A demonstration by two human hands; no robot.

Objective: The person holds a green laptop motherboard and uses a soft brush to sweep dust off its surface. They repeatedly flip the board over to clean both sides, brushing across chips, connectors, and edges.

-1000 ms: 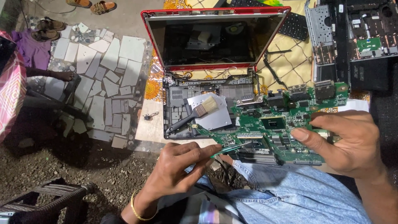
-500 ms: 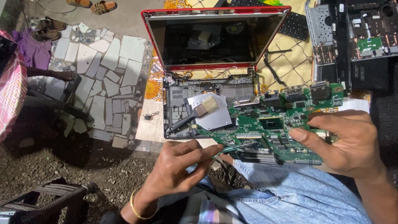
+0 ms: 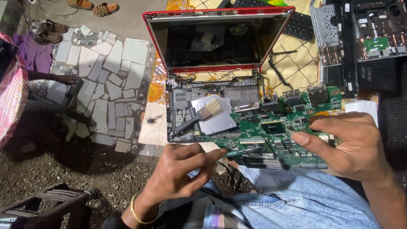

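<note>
A green laptop circuit board [image 3: 280,127] is held over my lap. My right hand [image 3: 349,146] grips its right end, thumb on top. My left hand [image 3: 180,169] pinches a thin metal tool [image 3: 239,152], probably tweezers, whose tip touches the board's near left edge. Behind the board lies the stripped laptop base [image 3: 212,106] with its red-framed screen [image 3: 216,38] tilted open. A small paintbrush [image 3: 199,116] rests on a silver plate inside the base.
Another dismantled laptop chassis [image 3: 360,38] lies at the top right on a yellow patterned cloth [image 3: 292,68]. A black keyboard [image 3: 299,25] sits behind the screen. Broken-tile paving [image 3: 110,76] and bare dirt are to the left, where another person's hand [image 3: 65,78] reaches in.
My hands and the board have barely moved; the tool tip stays at the board's near edge. The board has shifted very slightly.
</note>
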